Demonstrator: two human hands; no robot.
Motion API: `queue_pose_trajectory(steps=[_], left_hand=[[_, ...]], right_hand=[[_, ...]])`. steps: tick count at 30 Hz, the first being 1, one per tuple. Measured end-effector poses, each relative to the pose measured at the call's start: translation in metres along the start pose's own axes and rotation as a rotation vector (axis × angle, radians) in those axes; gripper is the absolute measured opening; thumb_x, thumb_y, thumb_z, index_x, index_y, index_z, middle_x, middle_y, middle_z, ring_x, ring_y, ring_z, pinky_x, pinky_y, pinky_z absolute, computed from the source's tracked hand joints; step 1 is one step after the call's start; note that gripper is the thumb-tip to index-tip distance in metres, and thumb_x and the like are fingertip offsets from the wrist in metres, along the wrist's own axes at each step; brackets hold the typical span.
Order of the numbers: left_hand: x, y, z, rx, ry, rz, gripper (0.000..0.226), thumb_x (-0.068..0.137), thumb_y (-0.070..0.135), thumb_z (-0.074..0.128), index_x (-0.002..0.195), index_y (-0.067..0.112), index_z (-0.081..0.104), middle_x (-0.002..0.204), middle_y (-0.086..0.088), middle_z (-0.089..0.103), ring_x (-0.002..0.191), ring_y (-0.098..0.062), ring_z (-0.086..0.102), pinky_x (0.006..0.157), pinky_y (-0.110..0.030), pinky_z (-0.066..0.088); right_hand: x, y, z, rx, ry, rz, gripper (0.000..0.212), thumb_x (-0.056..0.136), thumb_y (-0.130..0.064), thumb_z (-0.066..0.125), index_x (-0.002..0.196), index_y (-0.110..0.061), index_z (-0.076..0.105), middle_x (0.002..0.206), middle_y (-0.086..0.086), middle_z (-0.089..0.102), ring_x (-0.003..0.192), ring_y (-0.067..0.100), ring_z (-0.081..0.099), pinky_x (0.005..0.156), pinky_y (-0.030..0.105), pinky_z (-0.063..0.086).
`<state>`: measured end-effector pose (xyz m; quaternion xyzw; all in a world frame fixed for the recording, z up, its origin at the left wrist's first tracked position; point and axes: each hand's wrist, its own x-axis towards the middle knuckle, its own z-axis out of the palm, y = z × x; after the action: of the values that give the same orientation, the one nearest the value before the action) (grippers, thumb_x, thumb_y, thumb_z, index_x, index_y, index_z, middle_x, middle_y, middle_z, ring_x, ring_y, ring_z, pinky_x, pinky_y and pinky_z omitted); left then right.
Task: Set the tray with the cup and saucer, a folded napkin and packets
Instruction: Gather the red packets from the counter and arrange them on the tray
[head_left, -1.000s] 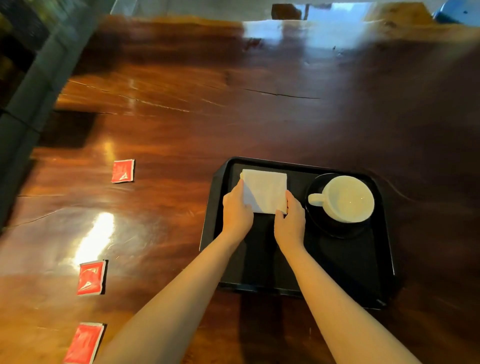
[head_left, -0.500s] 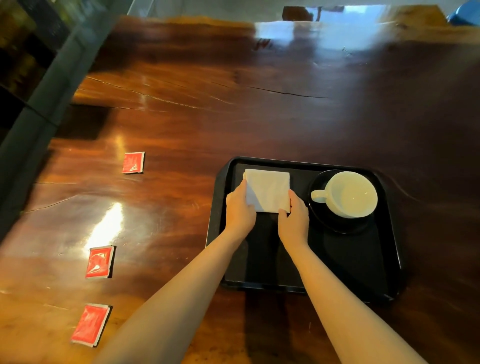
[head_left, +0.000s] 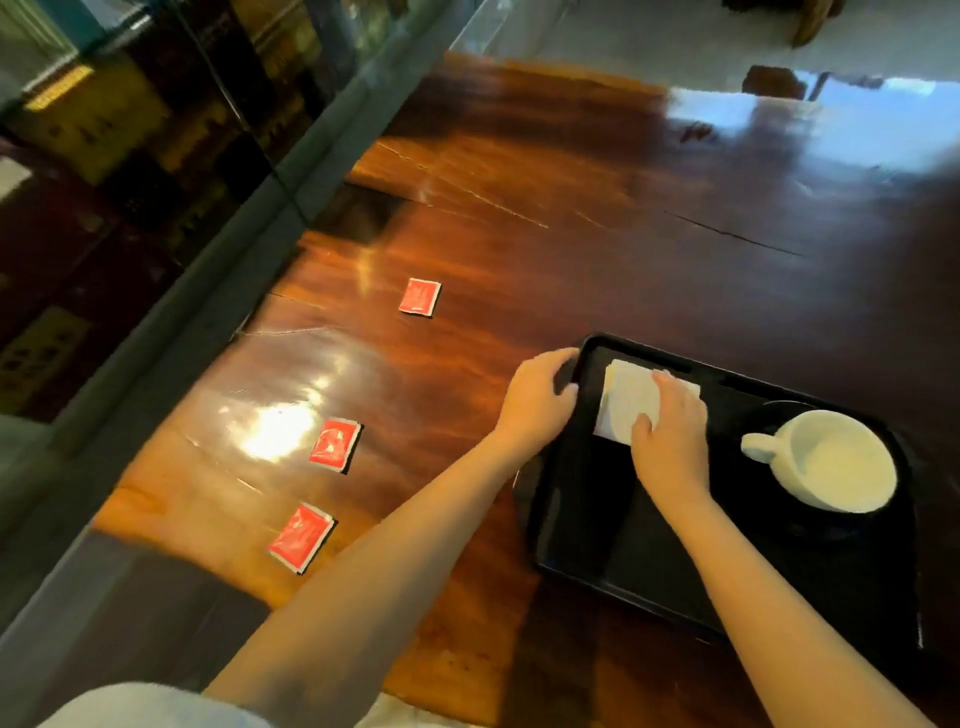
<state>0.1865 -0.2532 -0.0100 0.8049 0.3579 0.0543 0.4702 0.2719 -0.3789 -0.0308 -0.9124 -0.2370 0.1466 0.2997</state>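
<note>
A black tray (head_left: 571, 545) lies on the wooden table at the right. A folded white napkin (head_left: 621, 402) lies in its far left corner. My right hand (head_left: 670, 441) rests flat on the napkin's right part. A white cup (head_left: 831, 462) stands on a dark saucer (head_left: 779, 410) in the tray's far right. My left hand (head_left: 540, 400) is at the tray's left rim, off the napkin, its fingers loosely curled and holding nothing. Three red packets lie on the table left of the tray: a far one (head_left: 420, 296), a middle one (head_left: 335, 445) and a near one (head_left: 301, 538).
The table's left edge runs along a grey ledge (head_left: 218, 280) with glass behind it. Bare polished wood (head_left: 623, 208) stretches beyond the tray.
My left hand has left the napkin and moved left to the tray's rim. My right hand has slid up onto the napkin. The view has swung left.
</note>
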Motion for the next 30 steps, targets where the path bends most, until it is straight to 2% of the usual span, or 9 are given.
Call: queue_pose_trajectory(steps=[3,5,9,12,15,18,22,26,30], left_hand=[[-0.028,-0.037,-0.055,0.023,0.156,-0.071,0.041,0.086,0.007,0.057,0.127,0.01,0.054,0.131,-0.008,0.057,0.123,-0.022,0.05,0.106,-0.034,0.038],[-0.057,-0.07,-0.089,0.032,0.263,-0.179,0.041,0.083,0.003,0.058,0.123,0.009,0.057,0.124,-0.01,0.061,0.116,-0.024,0.055,0.1,-0.037,0.042],[-0.128,-0.124,-0.132,0.084,0.432,-0.447,0.042,0.084,0.006,0.057,0.125,0.013,0.054,0.12,-0.006,0.061,0.107,-0.019,0.056,0.084,-0.023,0.04],[-0.166,-0.157,-0.135,0.089,0.491,-0.64,0.044,0.089,0.017,0.058,0.132,0.017,0.046,0.135,-0.006,0.051,0.121,-0.023,0.05,0.096,-0.035,0.042],[-0.181,-0.184,-0.125,0.093,0.438,-0.76,0.054,0.085,0.025,0.064,0.134,0.021,0.042,0.138,-0.006,0.049,0.123,-0.027,0.048,0.099,-0.043,0.044],[-0.182,-0.199,-0.118,0.204,0.405,-0.753,0.06,0.081,0.032,0.068,0.134,0.022,0.042,0.135,-0.005,0.048,0.124,-0.024,0.043,0.099,-0.04,0.041],[-0.179,-0.205,-0.115,0.258,0.447,-0.709,0.055,0.081,0.036,0.068,0.13,0.023,0.045,0.13,0.0,0.05,0.121,-0.019,0.041,0.097,-0.032,0.036],[-0.176,-0.207,-0.114,0.222,0.423,-0.706,0.05,0.081,0.039,0.067,0.124,0.022,0.048,0.126,0.001,0.052,0.117,-0.016,0.042,0.092,-0.025,0.033],[-0.17,-0.207,-0.12,0.175,0.405,-0.713,0.032,0.085,0.033,0.063,0.113,0.019,0.055,0.116,-0.002,0.055,0.1,-0.011,0.045,0.077,-0.016,0.032]], right_hand=[[0.0,-0.046,0.014,-0.014,-0.157,-0.241,0.04,0.093,-0.005,0.047,0.132,-0.007,0.046,0.136,0.009,0.049,0.13,0.025,0.036,0.106,0.032,0.028],[-0.005,-0.075,0.033,-0.045,-0.279,-0.358,0.036,0.093,-0.011,0.049,0.129,-0.009,0.051,0.131,0.009,0.054,0.126,0.024,0.04,0.104,0.033,0.031],[-0.023,-0.119,0.084,-0.136,-0.521,-0.529,0.035,0.094,-0.02,0.051,0.128,-0.013,0.051,0.129,0.007,0.054,0.124,0.023,0.041,0.102,0.035,0.036],[-0.037,-0.144,0.121,-0.237,-0.621,-0.602,0.04,0.094,-0.026,0.052,0.131,-0.013,0.048,0.132,0.007,0.052,0.124,0.024,0.041,0.103,0.036,0.036],[-0.045,-0.161,0.154,-0.316,-0.659,-0.616,0.045,0.093,-0.029,0.053,0.134,-0.012,0.045,0.132,0.009,0.051,0.124,0.025,0.041,0.1,0.037,0.039],[-0.047,-0.171,0.181,-0.355,-0.625,-0.624,0.047,0.092,-0.033,0.055,0.132,-0.01,0.046,0.128,0.011,0.052,0.119,0.027,0.044,0.095,0.038,0.042],[-0.047,-0.179,0.209,-0.401,-0.549,-0.694,0.049,0.089,-0.038,0.058,0.128,-0.011,0.047,0.128,0.01,0.047,0.115,0.026,0.043,0.092,0.035,0.042],[-0.048,-0.192,0.225,-0.355,-0.535,-0.641,0.036,0.082,-0.022,0.07,0.11,-0.01,0.052,0.118,0.011,0.049,0.108,0.028,0.045,0.085,0.036,0.042],[-0.048,-0.191,0.229,-0.234,-0.623,-0.52,0.025,0.084,-0.007,0.062,0.095,-0.016,0.041,0.104,0.011,0.058,0.092,0.028,0.055,0.062,0.03,0.037]])
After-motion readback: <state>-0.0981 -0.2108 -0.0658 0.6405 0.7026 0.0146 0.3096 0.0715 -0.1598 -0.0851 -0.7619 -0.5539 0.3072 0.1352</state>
